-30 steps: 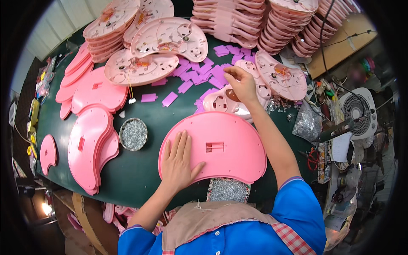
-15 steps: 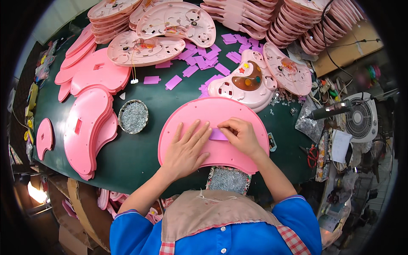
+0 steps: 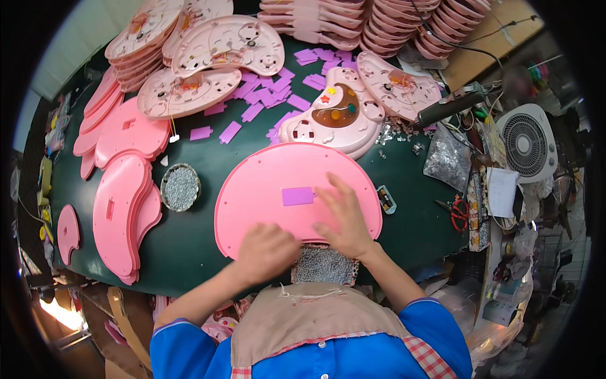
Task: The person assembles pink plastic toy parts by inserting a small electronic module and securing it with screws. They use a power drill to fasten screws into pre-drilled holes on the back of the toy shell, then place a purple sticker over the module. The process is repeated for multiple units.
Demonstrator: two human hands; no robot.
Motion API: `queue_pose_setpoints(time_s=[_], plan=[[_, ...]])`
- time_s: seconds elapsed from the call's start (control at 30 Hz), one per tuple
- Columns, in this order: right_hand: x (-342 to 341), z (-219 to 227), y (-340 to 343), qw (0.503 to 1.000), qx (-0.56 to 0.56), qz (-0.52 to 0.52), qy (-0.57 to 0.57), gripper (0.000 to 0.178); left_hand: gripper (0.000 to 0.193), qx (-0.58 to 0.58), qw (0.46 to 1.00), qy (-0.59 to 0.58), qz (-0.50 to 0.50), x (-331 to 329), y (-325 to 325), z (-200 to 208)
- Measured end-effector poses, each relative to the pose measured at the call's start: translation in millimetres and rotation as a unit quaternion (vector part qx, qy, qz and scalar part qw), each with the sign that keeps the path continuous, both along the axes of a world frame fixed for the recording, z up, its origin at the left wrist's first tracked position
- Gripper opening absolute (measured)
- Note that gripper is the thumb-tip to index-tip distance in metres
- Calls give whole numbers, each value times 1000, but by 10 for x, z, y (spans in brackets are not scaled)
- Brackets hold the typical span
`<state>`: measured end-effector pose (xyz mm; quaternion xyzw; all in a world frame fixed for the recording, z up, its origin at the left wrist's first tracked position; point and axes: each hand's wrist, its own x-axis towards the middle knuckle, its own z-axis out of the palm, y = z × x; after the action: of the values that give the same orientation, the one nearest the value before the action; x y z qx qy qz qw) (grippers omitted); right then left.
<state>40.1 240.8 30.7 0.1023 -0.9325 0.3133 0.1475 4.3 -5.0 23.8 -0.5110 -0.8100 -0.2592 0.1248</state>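
In front of me a pink kidney-shaped plastic panel [image 3: 265, 180] lies on the table, with small holes along its rim. A purple rectangular cover [image 3: 297, 196] with a small tab sits flat in the panel's middle. My right hand [image 3: 344, 221] is over the panel's right side, open, its fingers spread beside the cover's right end with nothing in them. At the lower left edge of the panel is my left hand [image 3: 268, 251], its fingers curled and smeared by motion; whether it holds anything is hidden. A tray of small metal screws [image 3: 325, 265] stands at the panel's near edge.
A round bowl of screws [image 3: 180, 187] and stacked pink panels [image 3: 120, 208] are on the left. Loose purple covers [image 3: 268, 95] lie beyond the panel, with pale pink shells [image 3: 230, 47] behind. Right are a hanging electric screwdriver [image 3: 451, 108], scissors [image 3: 459, 215] and a fan [image 3: 527, 142].
My right hand has let go of the purple cover and opened. My left hand has slid off the panel's face toward me, its fingers curling. The whole view has shifted somewhat.
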Motion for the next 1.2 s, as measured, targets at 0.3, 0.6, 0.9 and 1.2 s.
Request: queue_pose_setpoints(time_s=[0.3,0.6,0.9,1.2], plan=[[-206,78,2822,893,-297,-273,198,70,8,-73,988,-76,-115,418,360,-228],[385,428,1744,758,-637,53,131,94,18,2,964,-257,-69,497,403,-266],[187,941,652,758,-595,266,-15,52,19,55,965,-240,-92,408,466,-240],[63,832,-49,791,-533,291,68,52,18,169,949,-265,-40,11,358,59]])
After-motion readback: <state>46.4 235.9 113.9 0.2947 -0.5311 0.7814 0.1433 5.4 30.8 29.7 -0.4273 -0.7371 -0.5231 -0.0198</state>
